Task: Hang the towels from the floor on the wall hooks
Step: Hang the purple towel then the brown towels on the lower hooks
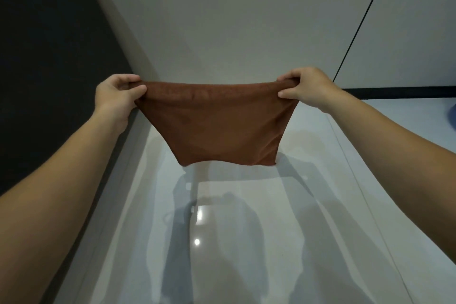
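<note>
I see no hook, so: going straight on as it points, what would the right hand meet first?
Probably the pale wall; nothing shows between it and the right hand, which grips the brown towel. Depth is unclear.

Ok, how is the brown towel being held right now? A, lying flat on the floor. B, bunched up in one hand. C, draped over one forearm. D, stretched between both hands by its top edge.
D: the left hand and the right hand each pinch a top corner of the brown towel, which hangs spread between them, off the floor.
</note>
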`<action>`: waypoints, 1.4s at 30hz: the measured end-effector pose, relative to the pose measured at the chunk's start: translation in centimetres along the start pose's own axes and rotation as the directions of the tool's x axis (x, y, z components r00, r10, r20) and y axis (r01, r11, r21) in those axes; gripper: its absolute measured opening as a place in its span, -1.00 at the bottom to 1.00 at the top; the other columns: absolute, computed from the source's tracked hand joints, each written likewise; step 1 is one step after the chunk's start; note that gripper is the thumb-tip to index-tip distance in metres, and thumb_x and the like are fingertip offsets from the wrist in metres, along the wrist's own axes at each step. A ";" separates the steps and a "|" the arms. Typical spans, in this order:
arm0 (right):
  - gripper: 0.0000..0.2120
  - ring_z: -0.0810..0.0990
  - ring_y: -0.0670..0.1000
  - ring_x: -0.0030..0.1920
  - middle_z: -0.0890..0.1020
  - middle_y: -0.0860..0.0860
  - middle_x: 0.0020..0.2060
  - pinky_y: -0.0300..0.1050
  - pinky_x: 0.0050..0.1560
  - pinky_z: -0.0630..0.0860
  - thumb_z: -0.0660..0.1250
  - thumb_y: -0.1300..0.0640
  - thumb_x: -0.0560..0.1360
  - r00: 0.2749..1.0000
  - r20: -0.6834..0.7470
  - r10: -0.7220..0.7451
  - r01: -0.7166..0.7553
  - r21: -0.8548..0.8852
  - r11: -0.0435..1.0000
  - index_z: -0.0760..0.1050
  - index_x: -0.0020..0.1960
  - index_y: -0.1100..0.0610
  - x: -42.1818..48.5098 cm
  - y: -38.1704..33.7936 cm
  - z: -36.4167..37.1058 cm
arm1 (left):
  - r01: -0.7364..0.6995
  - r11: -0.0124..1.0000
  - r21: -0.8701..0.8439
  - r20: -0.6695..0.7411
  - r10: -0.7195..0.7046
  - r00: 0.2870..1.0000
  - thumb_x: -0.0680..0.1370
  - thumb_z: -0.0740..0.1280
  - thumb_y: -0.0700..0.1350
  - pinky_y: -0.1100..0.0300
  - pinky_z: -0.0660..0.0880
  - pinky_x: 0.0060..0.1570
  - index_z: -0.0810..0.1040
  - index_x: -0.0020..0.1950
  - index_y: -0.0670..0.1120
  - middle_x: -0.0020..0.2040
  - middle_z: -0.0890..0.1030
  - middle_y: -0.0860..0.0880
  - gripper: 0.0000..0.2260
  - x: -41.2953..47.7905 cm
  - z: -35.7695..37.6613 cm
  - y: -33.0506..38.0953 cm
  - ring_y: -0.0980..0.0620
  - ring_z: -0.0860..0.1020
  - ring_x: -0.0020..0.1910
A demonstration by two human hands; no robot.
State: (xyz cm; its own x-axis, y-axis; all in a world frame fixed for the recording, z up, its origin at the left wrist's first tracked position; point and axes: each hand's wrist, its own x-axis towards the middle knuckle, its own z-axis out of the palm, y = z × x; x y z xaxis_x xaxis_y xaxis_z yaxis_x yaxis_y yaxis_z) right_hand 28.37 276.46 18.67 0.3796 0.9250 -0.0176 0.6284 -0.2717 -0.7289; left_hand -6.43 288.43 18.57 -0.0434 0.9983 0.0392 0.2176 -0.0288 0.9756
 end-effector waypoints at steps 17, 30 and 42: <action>-0.78 0.54 0.03 -0.10 0.62 0.04 -0.13 -0.14 -0.09 0.39 0.40 0.01 0.52 0.915 -0.350 -0.200 0.118 -0.240 0.964 0.61 0.02 0.16 3.6 -2.1 -5.1 | -0.379 0.726 0.574 0.273 0.267 0.924 0.58 0.34 -0.03 0.03 0.52 -0.04 0.57 0.07 -0.12 -0.09 0.59 -0.07 -0.82 4.1 0.9 6.7 -0.08 0.56 -0.08; -0.73 0.44 0.12 -0.14 0.50 0.17 -0.18 -0.14 -0.18 0.22 0.34 0.06 0.56 0.965 -0.204 -0.167 0.111 -0.262 0.959 0.57 -0.04 0.31 3.4 -17.0 -18.5 | -0.343 0.752 0.563 0.400 0.116 0.909 0.48 0.46 -0.16 0.40 0.40 -0.24 0.63 -0.03 -0.08 -0.19 0.61 0.03 -0.91 4.8 -5.3 26.5 0.13 0.53 -0.21; -0.76 0.36 0.03 -0.12 0.38 0.07 -0.16 -0.22 -0.31 0.18 0.46 0.03 0.46 0.973 -0.029 -0.230 0.211 -0.302 0.929 0.58 -0.07 0.22 -1.4 -38.5 -42.2 | -0.466 0.545 0.697 0.444 0.183 0.877 0.53 0.41 -0.16 0.20 0.27 -0.13 0.67 0.02 -0.15 -0.25 0.51 0.02 -0.88 2.0 -12.6 58.5 0.01 0.48 -0.13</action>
State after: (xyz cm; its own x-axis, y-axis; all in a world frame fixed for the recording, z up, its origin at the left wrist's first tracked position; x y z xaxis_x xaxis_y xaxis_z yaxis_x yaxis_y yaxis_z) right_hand 32.29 274.42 75.66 0.2440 0.9546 0.1707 0.8695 -0.1375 -0.4743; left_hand -6.12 288.12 78.47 0.4343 0.8931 0.1171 0.8184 -0.4456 0.3630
